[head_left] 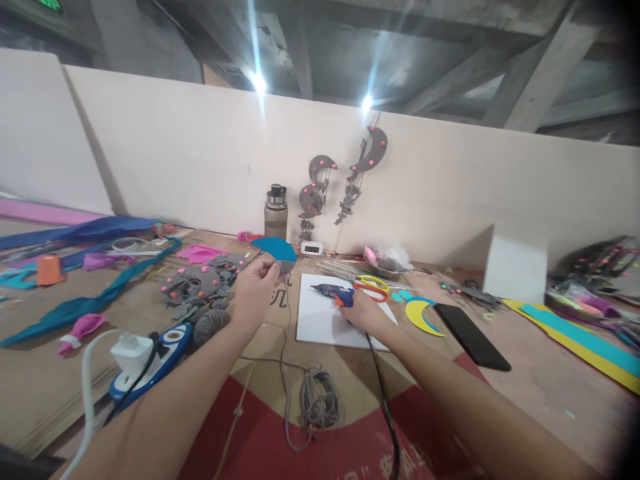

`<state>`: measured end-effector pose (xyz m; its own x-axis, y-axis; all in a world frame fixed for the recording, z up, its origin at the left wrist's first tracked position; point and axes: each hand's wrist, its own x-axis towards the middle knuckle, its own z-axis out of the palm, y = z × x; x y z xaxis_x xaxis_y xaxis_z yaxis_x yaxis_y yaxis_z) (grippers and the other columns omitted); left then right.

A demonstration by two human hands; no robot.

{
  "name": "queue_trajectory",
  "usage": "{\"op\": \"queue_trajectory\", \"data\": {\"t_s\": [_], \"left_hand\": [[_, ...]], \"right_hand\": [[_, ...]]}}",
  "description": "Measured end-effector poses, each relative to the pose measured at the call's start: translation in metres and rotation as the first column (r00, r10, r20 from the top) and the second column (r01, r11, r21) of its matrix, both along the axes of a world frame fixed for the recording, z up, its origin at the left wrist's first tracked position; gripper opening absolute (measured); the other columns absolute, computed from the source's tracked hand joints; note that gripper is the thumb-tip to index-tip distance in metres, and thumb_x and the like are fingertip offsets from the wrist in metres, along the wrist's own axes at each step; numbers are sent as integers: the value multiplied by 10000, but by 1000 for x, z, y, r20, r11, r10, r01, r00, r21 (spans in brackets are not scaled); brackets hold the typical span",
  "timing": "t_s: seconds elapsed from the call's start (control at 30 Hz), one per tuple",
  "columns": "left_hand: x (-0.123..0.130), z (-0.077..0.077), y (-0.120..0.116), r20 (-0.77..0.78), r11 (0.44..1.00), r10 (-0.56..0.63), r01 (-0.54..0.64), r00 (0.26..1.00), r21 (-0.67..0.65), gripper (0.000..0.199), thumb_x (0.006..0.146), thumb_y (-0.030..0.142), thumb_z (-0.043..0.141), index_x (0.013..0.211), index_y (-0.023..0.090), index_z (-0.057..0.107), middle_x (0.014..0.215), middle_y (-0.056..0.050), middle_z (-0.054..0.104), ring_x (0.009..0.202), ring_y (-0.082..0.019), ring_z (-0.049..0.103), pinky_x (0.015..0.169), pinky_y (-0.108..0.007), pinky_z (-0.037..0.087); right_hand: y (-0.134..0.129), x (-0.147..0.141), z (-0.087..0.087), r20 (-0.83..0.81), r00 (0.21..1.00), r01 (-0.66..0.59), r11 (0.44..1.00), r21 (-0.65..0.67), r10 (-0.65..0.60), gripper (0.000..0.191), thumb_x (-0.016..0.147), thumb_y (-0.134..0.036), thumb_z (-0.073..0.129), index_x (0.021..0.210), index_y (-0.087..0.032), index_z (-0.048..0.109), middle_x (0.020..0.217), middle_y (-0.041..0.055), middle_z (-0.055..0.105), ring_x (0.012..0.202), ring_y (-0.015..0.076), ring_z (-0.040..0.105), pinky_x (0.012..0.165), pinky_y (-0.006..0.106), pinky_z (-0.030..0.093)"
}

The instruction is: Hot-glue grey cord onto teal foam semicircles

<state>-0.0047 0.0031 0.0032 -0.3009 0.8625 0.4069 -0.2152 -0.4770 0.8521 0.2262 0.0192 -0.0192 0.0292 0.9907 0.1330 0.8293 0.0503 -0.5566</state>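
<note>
Head view: left grip point(260, 277) pinches a blue rounded cutout point(276, 249) above the surface point(150, 313); right grip point(366, 311) wraps a glue gun point(334, 292) over white paper point(314, 321). Grey crescent mobiles point(376, 149) hang, seemingly finished; I judge the cutout undecorated, and can't tell whether grey yarn point(323, 403) is attached.

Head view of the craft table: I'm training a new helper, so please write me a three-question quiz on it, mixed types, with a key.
1. Which hand holds the glue gun?
2. True or false: the black phone lies left of the white sheet.
3. Where does the bottle stand? A: on the white sheet; B: behind the blue piece; C: beside the phone.

Key: 1. The right hand. 2. False, it lies to the right. 3. B.
</note>
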Motion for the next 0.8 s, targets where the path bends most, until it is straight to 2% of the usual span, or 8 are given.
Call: {"op": "queue_trajectory", "data": {"t_s": [0.07,0.13,0.23,0.33,0.47,0.53,0.63,0.8], "left_hand": [[0,-1,1,0,1000,-2,2,1000,-7,216,696,354,655,736,146,614,743,-5,602,701,-138,601,747,-326,533],[-1,-1,2,9,1000,-14,14,1000,-10,222,694,358,657,738,144,619,743,-6,607,717,-141,601,754,-326,533],[-2,-3,3,37,999,-40,41,999,-27,227,689,356,662,754,142,627,769,-12,622,756,-148,605,764,-334,534],[-2,-4,4,73,996,-42,47,996,-70,236,675,358,670,750,138,633,787,-22,639,767,-154,610,765,-344,533],[-4,-7,5,102,993,-32,44,994,-107,245,652,362,684,728,135,634,773,-17,637,747,-146,604,768,-342,528],[-4,-8,6,110,993,-24,37,994,-115,249,631,358,702,706,135,622,733,0,616,720,-132,593,767,-341,530],[-6,-10,8,124,991,-5,21,992,-133,265,601,347,727,656,127,590,670,18,577,680,-117,576,751,-340,537],[-7,-13,12,77,990,7,4,997,-141,249,637,327,703,746,113,635,764,-24,631,751,-148,599,750,-334,537]], "right_hand": [[4,2,5,-49,999,8,998,-59,-10,89,633,-211,625,611,-191,541,531,31,573,510,175,557,471,264,367],[4,4,14,-90,995,31,998,-55,-35,24,676,-210,566,694,-197,556,556,16,570,513,163,549,468,261,387],[-3,1,33,-319,947,15,995,98,17,211,724,-213,489,931,-204,530,697,5,588,587,147,564,515,260,448],[-15,-12,55,-509,837,-45,953,300,200,304,724,-215,496,1027,-217,469,777,-5,584,625,138,576,571,276,491],[-27,-39,77,-516,707,-216,842,494,484,282,758,-220,495,1039,-223,463,929,36,600,741,155,587,612,294,519],[-26,-49,86,-486,672,-258,791,555,560,288,782,-208,474,1069,-228,445,995,53,604,712,143,576,593,291,513],[-13,-60,102,-431,680,-229,730,644,594,281,819,-191,437,1096,-236,416,1038,52,603,639,110,549,580,287,494],[21,-66,127,-363,747,-129,657,743,557,331,888,-191,332,1215,-234,345,1152,72,559,741,102,575,670,306,495]]}}
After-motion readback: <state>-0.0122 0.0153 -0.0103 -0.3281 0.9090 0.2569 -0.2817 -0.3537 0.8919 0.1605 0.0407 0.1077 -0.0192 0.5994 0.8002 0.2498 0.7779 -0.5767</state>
